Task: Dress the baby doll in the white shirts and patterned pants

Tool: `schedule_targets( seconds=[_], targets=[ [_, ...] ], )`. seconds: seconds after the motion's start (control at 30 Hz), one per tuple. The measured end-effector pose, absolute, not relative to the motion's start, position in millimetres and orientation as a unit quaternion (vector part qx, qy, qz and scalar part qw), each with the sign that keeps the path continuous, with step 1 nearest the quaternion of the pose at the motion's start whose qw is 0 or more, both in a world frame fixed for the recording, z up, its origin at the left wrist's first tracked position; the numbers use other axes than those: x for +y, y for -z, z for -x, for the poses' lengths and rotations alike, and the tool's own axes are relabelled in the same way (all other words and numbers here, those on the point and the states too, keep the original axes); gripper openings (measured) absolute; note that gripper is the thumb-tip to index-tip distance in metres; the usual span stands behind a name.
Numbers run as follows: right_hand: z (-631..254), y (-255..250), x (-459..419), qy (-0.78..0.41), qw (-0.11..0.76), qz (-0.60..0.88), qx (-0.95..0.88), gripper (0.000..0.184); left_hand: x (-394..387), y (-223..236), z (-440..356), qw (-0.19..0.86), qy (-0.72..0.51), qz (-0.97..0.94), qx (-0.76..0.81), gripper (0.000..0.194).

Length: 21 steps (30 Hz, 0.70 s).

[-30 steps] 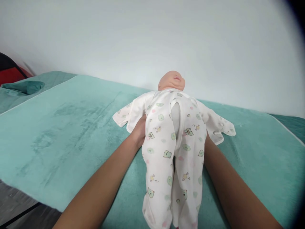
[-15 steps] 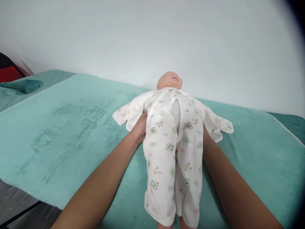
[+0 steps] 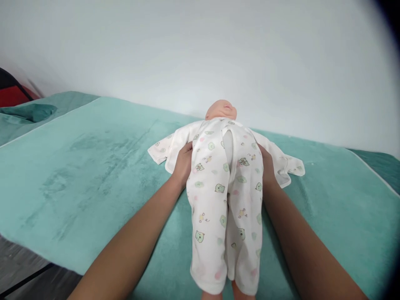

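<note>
A baby doll (image 3: 220, 109) lies face up on the green cloth, its head toward the wall and its feet toward me. It wears white trousers (image 3: 215, 208) printed with small green animals, with an open slit at the crotch. A white top (image 3: 183, 139) spreads out on both sides, its sleeves flat on the cloth. My left hand (image 3: 183, 164) grips the doll's side at the waist, and my right hand (image 3: 266, 164) grips the opposite side. The fingertips of both hands are hidden behind or under the doll's body.
A green velvety cloth (image 3: 93, 166) covers the table. Behind it rises a white wall (image 3: 200, 50). At far left are a rumpled green fold (image 3: 29, 112) and a red and black object (image 3: 12, 93). Grey floor (image 3: 18, 258) shows at lower left.
The doll's head has sunk slightly and its body has shifted a little left. More of my right hand now shows beside the waist. Both hands stay at the doll's sides.
</note>
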State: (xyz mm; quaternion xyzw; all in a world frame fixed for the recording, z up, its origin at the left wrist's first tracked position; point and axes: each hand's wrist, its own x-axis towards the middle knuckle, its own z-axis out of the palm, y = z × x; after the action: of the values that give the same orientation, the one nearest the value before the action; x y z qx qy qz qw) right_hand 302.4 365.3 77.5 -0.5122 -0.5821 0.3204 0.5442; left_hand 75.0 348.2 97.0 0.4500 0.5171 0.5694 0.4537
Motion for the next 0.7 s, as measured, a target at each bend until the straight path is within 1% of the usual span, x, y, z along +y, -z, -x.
schedule_targets(
  seconds=[0.03,0.17,0.23,0.33,0.43,0.5,0.57,0.63,0.7],
  targets=[
    [-304.3,-76.5,367.6,-0.299,0.548,0.523,-0.581,0.007,349.7,-96.0,-72.9,0.432,-0.562,-0.459,0.535,0.022],
    [-309.0,-77.4,374.4,-0.237,0.574,0.561,-0.547,0.022,355.3,-91.4,-65.6,0.320,-0.541,-0.536,0.563,0.026],
    [-309.0,-79.5,376.3,-0.216,0.580,0.565,-0.545,0.022,359.1,-88.6,-63.5,0.256,-0.524,-0.587,0.561,0.028],
    [-307.8,-82.5,380.2,-0.184,0.567,0.562,-0.574,0.021,367.4,-85.8,-61.1,0.152,-0.479,-0.656,0.563,0.032],
    [-308.2,-83.2,386.8,-0.175,0.545,0.543,-0.614,0.022,376.9,-86.3,-57.0,0.065,-0.469,-0.687,0.552,0.028],
    [-310.1,-82.2,392.2,-0.194,0.532,0.530,-0.631,0.024,382.1,-88.2,-53.6,0.068,-0.469,-0.689,0.549,0.022],
    [-312.5,-81.0,397.8,-0.223,0.518,0.526,-0.637,0.027,385.8,-90.6,-51.1,0.118,-0.461,-0.684,0.553,0.019],
    [-314.2,-80.6,403.5,-0.242,0.505,0.524,-0.641,0.027,388.3,-93.0,-50.5,0.178,-0.458,-0.668,0.559,0.022],
    [-314.7,-82.2,409.3,-0.260,0.498,0.518,-0.644,0.023,389.9,-94.7,-51.4,0.218,-0.465,-0.646,0.564,0.028]
  ],
)
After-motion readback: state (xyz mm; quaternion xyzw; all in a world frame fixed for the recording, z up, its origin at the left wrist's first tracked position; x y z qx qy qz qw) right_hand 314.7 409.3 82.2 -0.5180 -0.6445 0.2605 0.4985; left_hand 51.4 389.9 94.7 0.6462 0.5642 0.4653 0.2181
